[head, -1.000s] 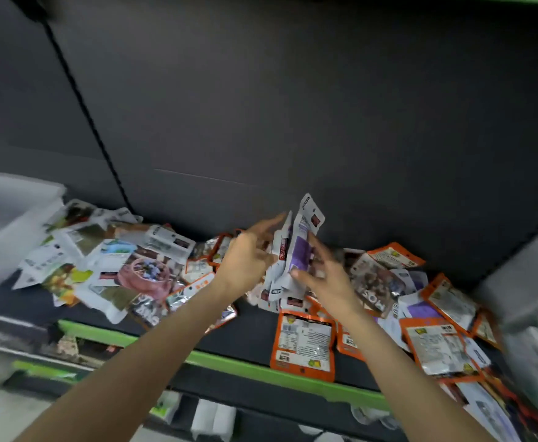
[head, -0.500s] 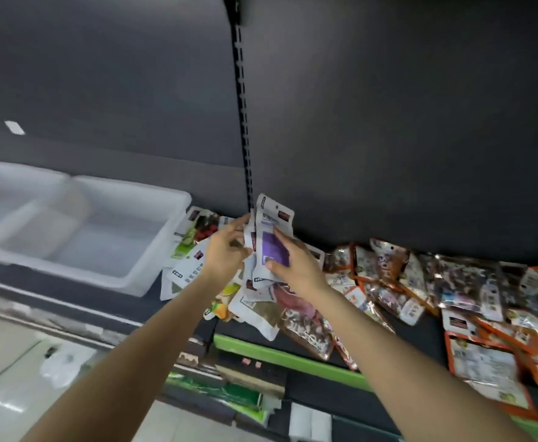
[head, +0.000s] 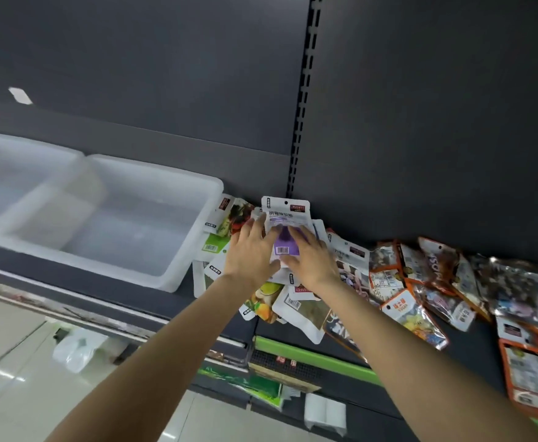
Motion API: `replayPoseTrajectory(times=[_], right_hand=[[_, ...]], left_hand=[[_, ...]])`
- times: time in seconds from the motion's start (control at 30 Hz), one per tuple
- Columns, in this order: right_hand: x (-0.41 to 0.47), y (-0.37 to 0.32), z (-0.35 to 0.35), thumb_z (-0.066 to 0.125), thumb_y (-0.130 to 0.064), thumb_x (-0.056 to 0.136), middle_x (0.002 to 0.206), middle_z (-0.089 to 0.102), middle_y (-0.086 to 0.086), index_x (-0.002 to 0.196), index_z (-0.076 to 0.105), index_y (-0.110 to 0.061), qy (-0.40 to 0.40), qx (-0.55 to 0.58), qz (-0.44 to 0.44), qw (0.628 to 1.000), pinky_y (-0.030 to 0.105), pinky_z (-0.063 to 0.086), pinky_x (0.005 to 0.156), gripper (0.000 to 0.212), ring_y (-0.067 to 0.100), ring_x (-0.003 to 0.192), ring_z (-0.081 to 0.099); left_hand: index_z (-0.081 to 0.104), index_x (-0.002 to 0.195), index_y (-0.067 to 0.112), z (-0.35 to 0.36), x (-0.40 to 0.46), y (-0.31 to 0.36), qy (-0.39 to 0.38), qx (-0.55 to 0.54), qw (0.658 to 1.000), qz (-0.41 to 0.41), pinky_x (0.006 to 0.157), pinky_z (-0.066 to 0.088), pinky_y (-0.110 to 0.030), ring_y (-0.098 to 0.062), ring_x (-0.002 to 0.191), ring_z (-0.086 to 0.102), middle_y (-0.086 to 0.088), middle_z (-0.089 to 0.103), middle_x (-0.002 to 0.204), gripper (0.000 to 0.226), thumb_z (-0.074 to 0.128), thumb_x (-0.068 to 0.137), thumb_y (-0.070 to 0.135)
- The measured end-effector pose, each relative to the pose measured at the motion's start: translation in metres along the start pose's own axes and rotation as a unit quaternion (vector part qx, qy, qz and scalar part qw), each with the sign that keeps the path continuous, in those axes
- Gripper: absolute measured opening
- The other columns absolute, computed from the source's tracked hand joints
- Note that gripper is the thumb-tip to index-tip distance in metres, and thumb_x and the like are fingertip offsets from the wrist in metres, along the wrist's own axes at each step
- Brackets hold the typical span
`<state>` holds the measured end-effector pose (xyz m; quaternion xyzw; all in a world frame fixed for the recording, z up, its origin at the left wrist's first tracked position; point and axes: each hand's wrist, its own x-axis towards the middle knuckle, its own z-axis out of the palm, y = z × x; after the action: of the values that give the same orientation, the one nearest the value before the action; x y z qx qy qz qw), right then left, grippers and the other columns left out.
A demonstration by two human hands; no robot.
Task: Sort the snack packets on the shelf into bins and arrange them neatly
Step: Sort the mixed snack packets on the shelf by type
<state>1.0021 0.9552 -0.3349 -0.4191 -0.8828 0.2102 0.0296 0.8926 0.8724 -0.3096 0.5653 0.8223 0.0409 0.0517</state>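
A stack of white packets with a purple panel (head: 285, 224) stands between both hands over the shelf, just right of a white translucent bin (head: 172, 260). My left hand (head: 250, 253) holds the stack's left edge, thumb under it and fingers spread up its side. Gripping the right edge is my right hand (head: 309, 255), its fingers lying over the purple front. Loose white and green packets (head: 226, 224) lie under and behind the hands. More packets, orange-edged and clear ones (head: 433, 282), spread over the shelf to the right.
A second white bin (head: 12, 173) sits left of the first. The dark shelf back panel has a slotted upright (head: 306, 90). The shelf has a green front strip (head: 309, 358). Below are a lower shelf and a tiled floor with a plastic bag (head: 76, 349).
Both hands have carried the packet stack leftward along the shelf, from the orange packets to the spot beside the white bins. The view has swung left with them.
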Motion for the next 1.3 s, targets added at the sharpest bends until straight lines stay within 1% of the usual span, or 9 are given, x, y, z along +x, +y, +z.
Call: replayPoseTrajectory(times=[0.17,0.3,0.5,0.67,0.8,0.87,1.07,1.17,1.3], right_hand=[[-0.034,0.036,-0.031,0.056,-0.019,0.094,0.151,0.034,0.002,0.145,0.036,-0.017,0.052,0.137,-0.007,0.989,0.032,0.027,0.112,0.055,0.02,0.138,0.033],[-0.076,0.1,-0.048,0.056,-0.009,0.091,0.139,0.048,0.008,0.136,0.049,-0.012,0.124,0.101,0.044,0.986,0.032,0.032,0.109,0.045,0.024,0.13,0.042],[-0.14,0.209,-0.078,0.054,-0.012,0.092,0.127,0.048,0.01,0.126,0.056,-0.013,0.174,0.044,0.172,0.969,0.035,0.039,0.101,0.034,0.028,0.122,0.044],[-0.167,0.294,-0.102,0.051,-0.021,0.094,0.141,0.037,0.014,0.139,0.041,-0.013,0.142,-0.041,0.254,0.956,0.038,0.036,0.103,0.046,0.031,0.131,0.031],[-0.171,0.342,-0.114,0.045,-0.044,0.096,0.159,-0.008,0.002,0.151,-0.001,-0.036,-0.01,-0.068,0.243,0.968,0.043,0.014,0.116,0.072,0.027,0.146,-0.004],[-0.177,0.361,-0.117,0.04,-0.053,0.095,0.159,-0.012,-0.002,0.148,-0.006,-0.043,-0.035,-0.125,0.207,0.97,0.045,0.006,0.117,0.071,0.023,0.147,-0.009],[-0.188,0.389,-0.126,0.035,-0.052,0.096,0.159,0.007,0.006,0.152,0.002,-0.028,0.018,-0.188,0.226,0.956,0.044,0.021,0.114,0.069,0.025,0.145,0.012],[-0.179,0.382,-0.131,0.04,-0.051,0.095,0.152,0.025,0.013,0.147,0.023,-0.019,0.057,-0.189,0.249,0.948,0.048,0.03,0.107,0.063,0.034,0.138,0.027],[-0.158,0.358,-0.128,0.039,-0.044,0.096,0.156,0.016,0.012,0.149,0.02,-0.017,0.085,-0.184,0.194,0.96,0.056,0.016,0.115,0.062,0.036,0.144,0.01]], left_hand=[[0.04,0.14,0.023,-0.003,0.0,0.035,0.058,0.001,0.998,0.039,0.11,0.024,-0.037,-0.025,0.138,0.028,-0.004,0.034,0.15,0.049,0.051,0.093,0.03],[0.053,0.129,0.019,-0.003,0.001,0.095,0.075,-0.087,0.989,0.093,0.093,0.037,-0.037,-0.027,0.116,0.051,-0.005,0.058,0.124,0.036,0.047,0.094,0.025],[0.058,0.116,0.015,0.007,0.007,0.204,0.065,-0.182,0.971,0.142,0.083,0.042,-0.036,-0.029,0.104,0.058,-0.012,0.065,0.105,0.027,0.046,0.095,0.027],[0.03,0.147,0.022,0.048,0.024,0.298,-0.026,-0.105,0.981,0.159,0.106,0.032,-0.04,-0.03,0.134,0.035,-0.01,0.04,0.144,0.057,0.048,0.095,0.036],[0.006,0.152,0.033,0.081,0.047,0.322,-0.078,-0.107,0.99,0.052,0.117,0.008,-0.046,-0.035,0.146,-0.003,-0.012,-0.004,0.159,0.08,0.052,0.089,0.054],[0.004,0.151,0.038,0.092,0.052,0.322,-0.11,-0.097,0.989,0.023,0.117,0.004,-0.049,-0.036,0.146,-0.007,-0.012,-0.015,0.159,0.081,0.048,0.087,0.061],[0.013,0.149,0.042,0.104,0.044,0.326,-0.064,-0.04,0.997,0.03,0.113,0.022,-0.05,-0.035,0.145,0.012,-0.009,-0.006,0.16,0.075,0.053,0.088,0.057],[0.029,0.145,0.042,0.104,0.029,0.322,-0.047,-0.053,0.996,0.063,0.111,0.03,-0.043,-0.032,0.14,0.026,-0.007,0.002,0.16,0.062,0.056,0.09,0.048],[0.036,0.143,0.039,0.105,0.007,0.302,-0.093,-0.158,0.972,0.144,0.109,0.037,-0.037,-0.023,0.138,0.032,0.003,0.008,0.16,0.056,0.06,0.092,0.033]])
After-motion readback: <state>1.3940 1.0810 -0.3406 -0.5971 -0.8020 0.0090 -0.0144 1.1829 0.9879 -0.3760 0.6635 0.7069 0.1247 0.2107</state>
